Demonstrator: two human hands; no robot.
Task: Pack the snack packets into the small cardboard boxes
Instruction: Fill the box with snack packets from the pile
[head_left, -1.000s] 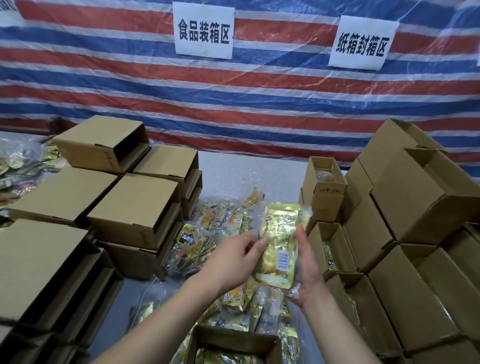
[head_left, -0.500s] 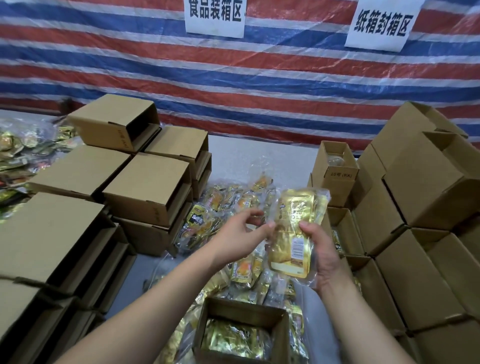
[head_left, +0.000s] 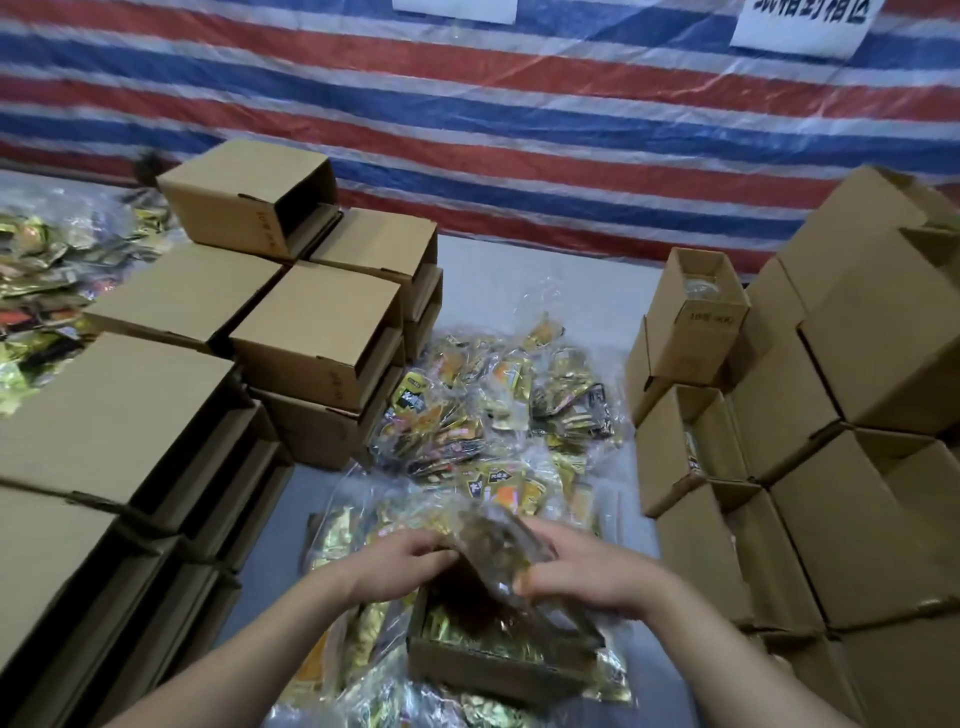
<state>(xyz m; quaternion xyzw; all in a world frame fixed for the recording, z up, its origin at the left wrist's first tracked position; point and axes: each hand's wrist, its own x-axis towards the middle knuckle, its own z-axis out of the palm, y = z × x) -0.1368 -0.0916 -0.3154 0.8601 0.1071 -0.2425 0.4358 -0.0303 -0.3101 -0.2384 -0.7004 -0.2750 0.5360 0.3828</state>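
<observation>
A blurred snack packet (head_left: 493, 558) is pinched between the left hand (head_left: 402, 564) and right hand (head_left: 582, 577), each grip curled on an edge, over an open small cardboard box (head_left: 498, 662) at 6 o'clock on the counter (head_left: 519, 270), gold packets (head_left: 467, 631) seen inside

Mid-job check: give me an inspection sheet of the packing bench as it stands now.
Surface: grey table, mostly covered.
Job's things: open box in front, gold packets inside; clear snack packet held over it; loose packet pile behind.
Clutter: more packets at far left.
Grips: left hand and right hand both hold the packet.
Cables: nothing seen.
Surroundings: box stacks left and right; striped tarp behind.
</observation>
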